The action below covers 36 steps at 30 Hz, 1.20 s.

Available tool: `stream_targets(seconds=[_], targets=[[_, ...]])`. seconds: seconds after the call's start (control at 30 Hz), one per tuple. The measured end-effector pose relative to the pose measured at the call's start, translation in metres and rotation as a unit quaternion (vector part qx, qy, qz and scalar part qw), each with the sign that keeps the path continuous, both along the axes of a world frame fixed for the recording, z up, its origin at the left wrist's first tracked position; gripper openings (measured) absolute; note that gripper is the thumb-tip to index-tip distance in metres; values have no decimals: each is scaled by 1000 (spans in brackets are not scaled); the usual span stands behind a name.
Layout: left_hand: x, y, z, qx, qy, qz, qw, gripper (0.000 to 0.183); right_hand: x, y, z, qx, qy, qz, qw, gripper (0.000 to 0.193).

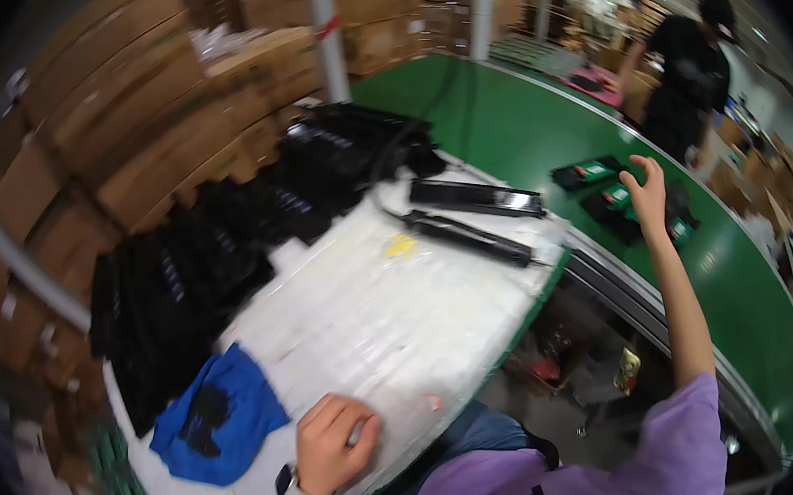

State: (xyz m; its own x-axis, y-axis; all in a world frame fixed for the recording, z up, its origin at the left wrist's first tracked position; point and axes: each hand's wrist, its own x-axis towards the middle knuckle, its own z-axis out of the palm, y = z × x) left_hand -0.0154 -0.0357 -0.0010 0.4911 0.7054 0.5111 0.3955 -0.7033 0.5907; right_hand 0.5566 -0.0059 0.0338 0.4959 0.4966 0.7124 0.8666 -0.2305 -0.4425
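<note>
My right hand (646,193) is stretched out over the green conveyor belt (515,93), thumb and fingers apart, with nothing visible in it. Beside and under it lie black packets with green labels, one (588,172) left of the fingers and another (614,203) by the wrist. My left hand (334,442) rests low over the white work surface (348,338), its fingers curled; a small greyish bit shows at the thumb, too blurred to name. Left of that hand sits a blue cloth (217,417) with a black patch or piece on it.
A black corded, rod-shaped tool (470,240) lies beside a long black case (478,199) on the white surface. Black bags (171,288) line its far left edge. Stacked cartons (115,103) rise behind. Across the belt stands a person in black (686,76).
</note>
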Motion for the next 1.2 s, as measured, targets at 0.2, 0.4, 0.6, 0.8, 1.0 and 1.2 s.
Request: stream_targets(seconds=[0.2, 0.4, 0.6, 0.8, 1.0, 1.2], targets=[[-1, -1, -13, 36, 22, -14, 999, 6, -263, 86, 51, 54, -86, 437, 894, 27], [-4, -8, -17, 60, 23, -55, 996, 8, -422, 147, 31, -136, -132, 558, 808, 52], [-4, -2, -20, 48, 8, -67, 997, 8, -472, 202, -18, -138, -128, 515, 836, 72], [-7, 1, -20, 24, -2, -79, 997, 8, -471, 217, -31, -103, -191, 545, 810, 43], [-6, 2, -19, 17, 6, -70, 997, 6, -462, 209, -23, -120, -201, 555, 798, 38], [-3, 2, -17, 14, 25, -74, 997, 7, -448, 193, -18, -13, -277, 546, 791, 30]])
